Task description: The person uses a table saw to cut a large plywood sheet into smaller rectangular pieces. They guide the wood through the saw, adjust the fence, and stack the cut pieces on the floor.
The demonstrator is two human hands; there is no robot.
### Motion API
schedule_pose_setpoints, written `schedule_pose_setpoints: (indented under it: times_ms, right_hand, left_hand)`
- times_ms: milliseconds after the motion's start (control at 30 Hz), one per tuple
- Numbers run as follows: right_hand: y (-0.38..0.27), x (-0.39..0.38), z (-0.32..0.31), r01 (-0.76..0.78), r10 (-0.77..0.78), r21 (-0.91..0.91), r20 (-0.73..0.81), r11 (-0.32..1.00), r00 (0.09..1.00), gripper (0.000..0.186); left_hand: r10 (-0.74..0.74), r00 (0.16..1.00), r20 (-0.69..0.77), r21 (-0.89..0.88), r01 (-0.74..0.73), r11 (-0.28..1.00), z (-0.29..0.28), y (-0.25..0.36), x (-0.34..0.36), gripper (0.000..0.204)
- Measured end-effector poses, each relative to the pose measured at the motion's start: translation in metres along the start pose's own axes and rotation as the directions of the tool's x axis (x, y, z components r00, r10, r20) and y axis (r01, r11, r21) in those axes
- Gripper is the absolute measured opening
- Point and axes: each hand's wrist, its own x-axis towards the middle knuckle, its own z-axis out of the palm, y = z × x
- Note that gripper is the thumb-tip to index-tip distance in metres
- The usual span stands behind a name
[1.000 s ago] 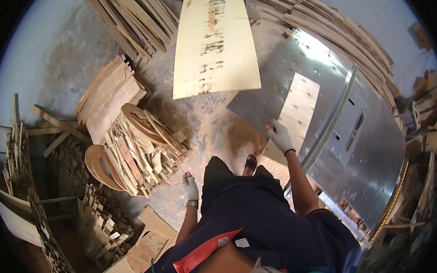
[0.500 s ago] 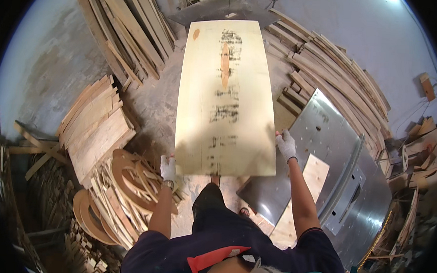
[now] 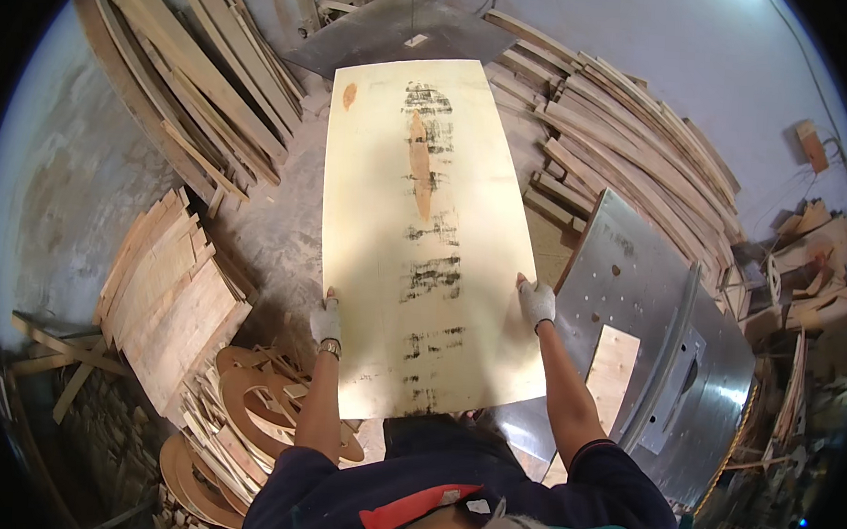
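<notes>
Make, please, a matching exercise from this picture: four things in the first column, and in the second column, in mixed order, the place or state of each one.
Column 1
1. Large pale sheet
2. Narrow light board
3. Left hand
4. Right hand

Column 2
A. Gloved, at the sheet's right edge
B. Lying on the grey metal table
C. Gloved, with a watch at its wrist
D. Marked with dark streaks down its face

Right pairs: 1-D, 2-B, 3-C, 4-A
</notes>
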Motion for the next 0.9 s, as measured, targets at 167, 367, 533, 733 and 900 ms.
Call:
schedule_pose_setpoints:
  times_ms: [167, 367, 533, 733, 900]
  right_hand:
    - [-0.038, -0.046, -0.047, -0.046, 0.049, 0.066, -0.051, 0.997, 0.998, 0.063]
    - [-0.024, -0.048, -0.05, -0.018, 0.023, 0.155, -0.034, 0.988, 0.999, 0.065]
    - [0.006, -0.058, -0.04, 0.016, 0.01, 0.373, -0.067, 0.928, 0.998, 0.06]
    - [0.027, -0.073, -0.024, 0.041, 0.065, 0.586, -0.158, 0.809, 0.985, 0.064]
    - [0.039, -0.056, -0.087, 0.604, -0.264, 0.526, -0.582, 0.599, 0.769, 0.069]
  left_hand:
    - [0.058, 0.997, -0.05, 0.084, -0.054, 0.995, -0.026, 0.025, -0.029, 0.065]
    - [0.001, 0.996, -0.085, -0.094, -0.009, 0.996, -0.036, 0.073, -0.05, 0.063]
    - [0.137, 0.979, -0.15, -0.095, -0.152, 0.984, -0.056, 0.109, -0.106, 0.073]
    - [0.173, 0.924, -0.341, -0.03, -0.194, 0.98, -0.077, 0.12, -0.101, 0.066]
    - [0.343, 0.81, -0.476, -0.036, -0.407, 0.913, -0.111, 0.109, -0.108, 0.06]
